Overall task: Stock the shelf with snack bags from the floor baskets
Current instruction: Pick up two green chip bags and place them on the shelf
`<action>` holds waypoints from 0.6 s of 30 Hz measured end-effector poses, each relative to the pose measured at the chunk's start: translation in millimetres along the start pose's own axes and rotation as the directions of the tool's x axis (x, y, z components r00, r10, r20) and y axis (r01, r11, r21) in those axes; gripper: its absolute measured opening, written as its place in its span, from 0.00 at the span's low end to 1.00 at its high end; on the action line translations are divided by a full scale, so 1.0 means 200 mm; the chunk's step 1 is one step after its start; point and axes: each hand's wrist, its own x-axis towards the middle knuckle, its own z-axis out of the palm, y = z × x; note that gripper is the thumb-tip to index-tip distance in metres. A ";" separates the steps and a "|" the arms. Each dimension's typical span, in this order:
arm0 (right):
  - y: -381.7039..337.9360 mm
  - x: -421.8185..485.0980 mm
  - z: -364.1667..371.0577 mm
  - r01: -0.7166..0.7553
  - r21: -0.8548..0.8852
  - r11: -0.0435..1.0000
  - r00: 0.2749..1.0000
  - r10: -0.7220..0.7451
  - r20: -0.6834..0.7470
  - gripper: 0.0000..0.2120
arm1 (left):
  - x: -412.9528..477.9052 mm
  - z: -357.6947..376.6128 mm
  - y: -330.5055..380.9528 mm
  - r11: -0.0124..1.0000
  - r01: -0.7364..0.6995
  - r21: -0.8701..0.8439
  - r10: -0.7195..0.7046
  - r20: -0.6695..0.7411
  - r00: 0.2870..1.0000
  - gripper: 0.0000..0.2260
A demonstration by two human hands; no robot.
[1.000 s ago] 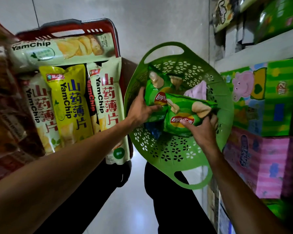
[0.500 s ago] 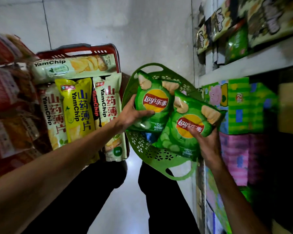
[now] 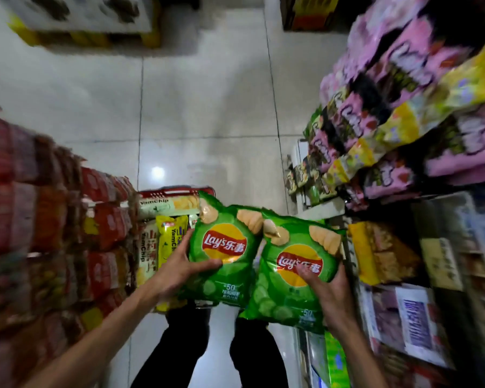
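Note:
Two green Lay's chip bags are held up side by side above the floor. My left hand [image 3: 179, 271] grips the left green bag [image 3: 224, 247] by its lower left side, thumb across the front. My right hand [image 3: 326, 292] holds the right green bag [image 3: 297, 264] from its lower right, fingers spread over the logo. Behind the left bag stands the red floor basket [image 3: 177, 191] with several YamChip bags [image 3: 170, 239]. The green basket is hidden behind the two bags.
Shelves on the right [image 3: 319, 208] hold pink and yellow snack bags [image 3: 403, 113] above and boxed goods [image 3: 384, 253] below. Red and orange packs [image 3: 53, 233] fill the left shelving. Grey floor tiles [image 3: 207, 121] run ahead between them. My dark trousers [image 3: 179, 357] show below.
Both hands have lifted the two green bags up out of the green basket, and the view has swung upward toward the aisle and the upper right shelves.

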 end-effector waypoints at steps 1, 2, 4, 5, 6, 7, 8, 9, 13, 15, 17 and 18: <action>-0.10 -0.05 0.01 0.033 0.011 0.999 0.999 -0.033 0.018 0.42 | -0.09 -0.01 0.07 0.999 -0.040 -0.016 0.040 -0.022 0.999 0.40; -0.26 -0.12 0.04 0.085 0.019 0.996 0.995 -0.086 0.044 0.41 | -0.23 -0.03 0.21 0.995 -0.101 -0.016 0.100 -0.065 0.993 0.40; -0.52 -0.22 0.08 0.179 0.021 0.984 0.976 -0.180 0.123 0.35 | -0.48 -0.07 0.42 0.977 -0.212 0.015 0.212 -0.126 0.969 0.43; -0.65 -0.29 0.10 0.233 0.034 0.972 0.958 -0.236 0.161 0.32 | -0.61 -0.08 0.51 0.962 -0.271 0.035 0.273 -0.157 0.949 0.45; -0.80 -0.37 0.13 0.283 0.054 0.958 0.937 -0.288 0.198 0.31 | -0.77 -0.09 0.60 0.944 -0.326 0.053 0.330 -0.199 0.923 0.46; -0.94 -0.45 0.16 0.337 0.071 0.939 0.907 -0.344 0.242 0.30 | -0.92 -0.10 0.67 0.925 -0.375 0.062 0.378 -0.243 0.893 0.46; -1.06 -0.53 0.18 0.384 0.097 0.918 0.873 -0.395 0.287 0.30 | -1.07 -0.11 0.73 0.902 -0.427 0.065 0.426 -0.291 0.857 0.44; -1.17 -0.60 0.21 0.424 0.133 0.896 0.831 -0.443 0.338 0.31 | -1.23 -0.11 0.78 0.877 -0.476 0.069 0.471 -0.326 0.820 0.42; -1.55 -0.97 0.34 0.503 0.286 0.815 0.651 -0.575 0.495 0.31 | -1.86 -0.13 0.87 0.762 -0.643 0.073 0.588 -0.492 0.642 0.37; -1.71 -1.21 0.41 0.512 0.356 0.782 0.545 -0.616 0.569 0.34 | -2.20 -0.13 0.87 0.693 -0.712 0.110 0.632 -0.567 0.527 0.34; -1.83 -1.47 0.48 0.509 0.404 0.760 0.435 -0.632 0.642 0.36 | -2.55 -0.11 0.80 0.628 -0.765 0.142 0.642 -0.650 0.407 0.35; -1.87 -1.61 0.53 0.514 0.418 0.749 0.380 -0.636 0.671 0.38 | -2.74 -0.10 0.75 0.601 -0.785 0.150 0.636 -0.685 0.356 0.36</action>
